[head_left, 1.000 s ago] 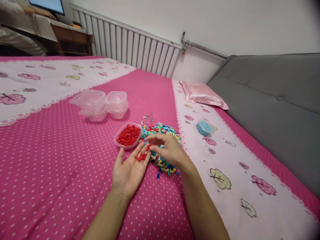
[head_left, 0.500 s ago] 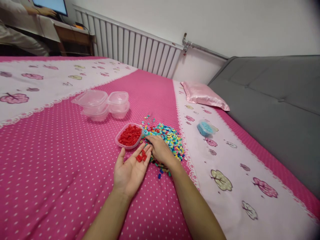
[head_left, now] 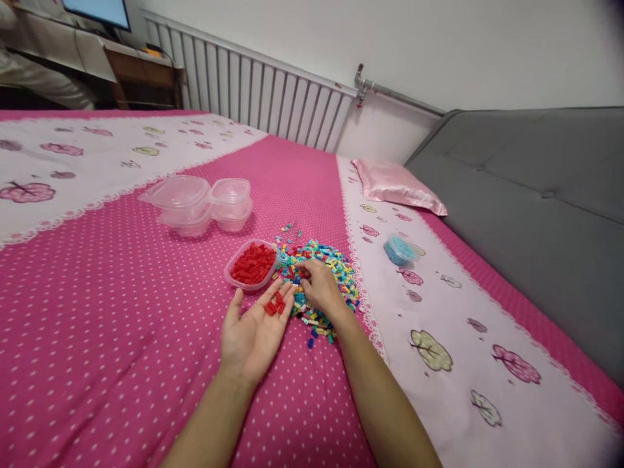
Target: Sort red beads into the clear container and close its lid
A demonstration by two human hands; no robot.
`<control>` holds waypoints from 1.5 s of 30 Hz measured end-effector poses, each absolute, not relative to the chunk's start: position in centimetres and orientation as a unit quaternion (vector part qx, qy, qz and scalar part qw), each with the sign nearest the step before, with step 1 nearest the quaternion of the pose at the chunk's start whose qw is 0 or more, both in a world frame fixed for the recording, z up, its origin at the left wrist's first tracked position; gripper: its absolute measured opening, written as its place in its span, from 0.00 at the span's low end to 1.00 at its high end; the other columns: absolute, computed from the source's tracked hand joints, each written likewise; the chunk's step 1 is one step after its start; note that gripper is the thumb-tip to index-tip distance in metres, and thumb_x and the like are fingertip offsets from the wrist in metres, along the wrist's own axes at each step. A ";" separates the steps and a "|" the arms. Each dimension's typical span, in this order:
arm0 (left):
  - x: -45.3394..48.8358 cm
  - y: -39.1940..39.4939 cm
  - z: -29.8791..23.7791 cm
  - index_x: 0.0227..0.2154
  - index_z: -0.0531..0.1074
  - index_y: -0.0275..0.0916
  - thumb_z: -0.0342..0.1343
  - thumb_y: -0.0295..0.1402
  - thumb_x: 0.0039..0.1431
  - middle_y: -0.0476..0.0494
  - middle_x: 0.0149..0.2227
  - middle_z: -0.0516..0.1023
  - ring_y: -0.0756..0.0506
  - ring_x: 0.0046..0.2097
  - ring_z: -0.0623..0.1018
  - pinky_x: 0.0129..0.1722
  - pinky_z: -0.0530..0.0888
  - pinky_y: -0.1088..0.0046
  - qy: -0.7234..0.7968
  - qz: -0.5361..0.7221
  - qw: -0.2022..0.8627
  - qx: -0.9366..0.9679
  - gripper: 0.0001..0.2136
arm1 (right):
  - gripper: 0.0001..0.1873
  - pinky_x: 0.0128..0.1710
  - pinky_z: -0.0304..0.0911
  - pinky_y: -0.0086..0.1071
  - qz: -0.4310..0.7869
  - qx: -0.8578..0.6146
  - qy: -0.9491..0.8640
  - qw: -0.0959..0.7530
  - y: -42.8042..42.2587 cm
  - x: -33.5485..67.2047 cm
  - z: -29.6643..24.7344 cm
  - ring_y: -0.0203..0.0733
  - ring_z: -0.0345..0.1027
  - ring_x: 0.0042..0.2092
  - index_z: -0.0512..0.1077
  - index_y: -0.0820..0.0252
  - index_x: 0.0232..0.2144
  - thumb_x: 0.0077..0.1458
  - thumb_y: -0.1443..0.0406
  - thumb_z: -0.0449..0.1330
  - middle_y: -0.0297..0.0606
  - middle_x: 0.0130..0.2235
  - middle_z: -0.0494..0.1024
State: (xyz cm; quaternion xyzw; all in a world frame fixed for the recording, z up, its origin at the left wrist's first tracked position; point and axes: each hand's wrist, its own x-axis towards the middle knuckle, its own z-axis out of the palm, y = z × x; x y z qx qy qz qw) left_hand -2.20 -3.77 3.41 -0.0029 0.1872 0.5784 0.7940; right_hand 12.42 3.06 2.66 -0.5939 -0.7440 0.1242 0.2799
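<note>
My left hand (head_left: 252,335) lies palm up, fingers stretched out, with several small red toy bricks (head_left: 275,304) resting on the fingers. Just beyond its fingertips is a clear plastic tub (head_left: 229,278) filled with red bricks (head_left: 252,262). My right hand (head_left: 319,286) reaches over a loose pile of mixed-colour toy bricks (head_left: 344,276). Its thumb and forefinger are apart above the pile, with some red showing between them. I cannot make out whether that red lies in the pile. The right hand hides part of the bricks.
Two stacks of clear tubs, one larger (head_left: 182,201) and one smaller (head_left: 231,201), stand at the left on the dotted bedspread (head_left: 121,312). A tub of light blue bricks (head_left: 400,249) sits to the right. Farther back are a pink pillow (head_left: 394,185) and a grey headboard (head_left: 526,195).
My right hand has moved slightly up and right, away from the left fingertips, and its thumb and forefinger have parted. The left hand stays put. A person's hand has left the desk's edge.
</note>
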 end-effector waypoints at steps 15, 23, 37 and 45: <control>-2.2 -3.8 3.5 0.58 0.54 0.19 0.46 0.43 0.57 0.19 0.54 0.65 0.33 0.57 0.65 0.50 0.72 0.64 0.185 0.580 0.794 -0.004 0.33 | 0.15 0.37 0.62 0.27 0.105 -0.612 -0.728 0.290 3.3 12.7 2.4 0.38 0.69 0.31 0.76 0.62 0.33 0.45 0.75 0.53 0.36 0.29 0.77; -2.2 -3.8 3.4 0.58 0.55 0.20 0.46 0.43 0.57 0.19 0.54 0.65 0.33 0.57 0.66 0.49 0.73 0.65 0.183 0.577 0.796 -0.005 0.33 | 0.14 0.37 0.62 0.28 0.077 -0.628 -0.725 0.271 3.1 12.6 2.7 0.38 0.70 0.30 0.76 0.61 0.30 0.43 0.74 0.54 0.37 0.28 0.78; -2.1 -3.9 3.6 0.56 0.56 0.18 0.46 0.42 0.57 0.18 0.51 0.68 0.36 0.54 0.70 0.50 0.72 0.65 0.182 0.588 0.788 0.007 0.32 | 0.16 0.34 0.66 0.27 0.353 -0.455 -0.735 0.357 0.2 12.3 7.1 0.34 0.71 0.32 0.74 0.62 0.38 0.43 0.73 0.58 0.35 0.33 0.78; -2.1 -3.8 3.5 0.57 0.56 0.20 0.46 0.42 0.57 0.20 0.51 0.69 0.36 0.55 0.69 0.49 0.73 0.62 0.179 0.586 0.790 -0.022 0.32 | 0.19 0.54 0.58 0.37 0.117 -0.545 -0.763 0.327 2.1 12.4 4.7 0.41 0.66 0.50 0.72 0.63 0.45 0.51 0.75 0.52 0.43 0.48 0.74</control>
